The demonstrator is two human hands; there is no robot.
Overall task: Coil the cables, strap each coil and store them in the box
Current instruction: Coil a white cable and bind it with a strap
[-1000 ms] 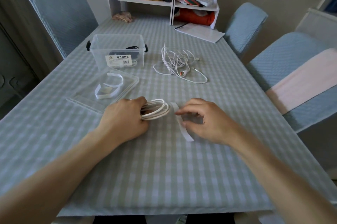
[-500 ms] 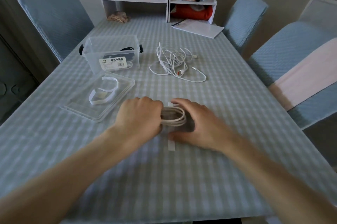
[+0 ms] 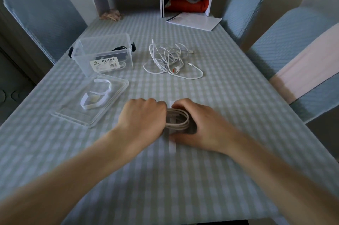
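Head view: both hands on a white cable coil, mid-table.
Checked tablecloth [image 3: 229,114]; clear storage box [image 3: 105,54] far left, its lid [image 3: 77,114] nearer, loose white cables [image 3: 170,59] beyond. Left hand [image 3: 143,116] grips the cable coil [image 3: 178,120]; right hand [image 3: 201,125] curls around it, over a white strap [image 3: 172,147].

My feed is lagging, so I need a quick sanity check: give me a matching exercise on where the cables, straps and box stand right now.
Things:
1. coiled cable
2. tangled cables
3. loose straps
4. clear box

Places:
A. on the lid
B. between both hands
C. behind the lid, open
D. on the cloth right of the box

Pairs: 1-B, 2-D, 3-A, 4-C
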